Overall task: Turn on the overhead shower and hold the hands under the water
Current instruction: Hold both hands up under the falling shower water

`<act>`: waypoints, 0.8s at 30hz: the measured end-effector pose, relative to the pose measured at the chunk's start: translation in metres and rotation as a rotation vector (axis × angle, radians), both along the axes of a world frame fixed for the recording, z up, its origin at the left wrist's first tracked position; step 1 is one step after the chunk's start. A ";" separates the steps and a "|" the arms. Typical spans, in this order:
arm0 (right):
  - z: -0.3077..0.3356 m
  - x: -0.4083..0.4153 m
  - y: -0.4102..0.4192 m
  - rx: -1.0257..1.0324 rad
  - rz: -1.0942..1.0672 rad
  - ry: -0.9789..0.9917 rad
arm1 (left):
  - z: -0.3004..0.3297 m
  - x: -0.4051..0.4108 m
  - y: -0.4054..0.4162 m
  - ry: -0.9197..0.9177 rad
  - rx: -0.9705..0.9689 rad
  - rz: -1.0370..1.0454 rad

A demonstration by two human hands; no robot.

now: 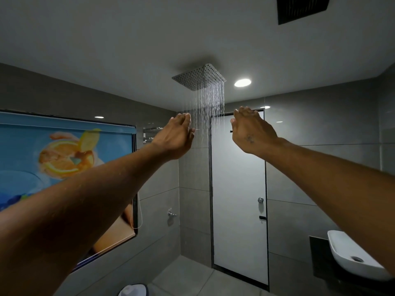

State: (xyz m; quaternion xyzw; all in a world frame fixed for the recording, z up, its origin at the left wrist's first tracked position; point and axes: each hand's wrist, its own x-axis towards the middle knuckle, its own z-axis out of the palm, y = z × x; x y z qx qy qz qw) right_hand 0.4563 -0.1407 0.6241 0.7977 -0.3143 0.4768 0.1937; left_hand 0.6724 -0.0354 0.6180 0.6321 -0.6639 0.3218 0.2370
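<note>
1. One square overhead shower [199, 76] was fixed to the ceiling [128, 39], near the far wall. It was running.
2. One curtain of water [208, 103] fell in thin streams from the head's right half; the left half showed little or no flow.
3. Two bare hands were raised, backs toward the camera, one on each side of the falling water.
4. Left hand [176, 136]: fingers together and extended, holding nothing, the tips at the left fringe of the streams. Contact with the water could not be told.
5. Right hand [251, 130]: fingers loosely together, slightly curled, holding nothing, just right of the streams and clear of them.
6. Two forearms reached up from the lower corners; the left one carried scattered droplets.
7. One white door [239, 189] stood behind the water, with one round knob [260, 199] and one dark latch [262, 217] at its right edge.
8. One window blind [64, 159] with a citrus-drink print hung on the left wall.
9. One wall tap [171, 214] sat between blind and door.
10. One white basin [350, 255] was at the lower right.
11. One lit ceiling lamp [242, 82] sat right of the shower head; one dark vent [302, 8] was in the ceiling's top right corner.
</note>
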 end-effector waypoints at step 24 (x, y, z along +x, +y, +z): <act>0.009 0.002 0.016 -0.024 -0.018 0.039 | 0.004 0.000 0.012 -0.027 -0.002 0.002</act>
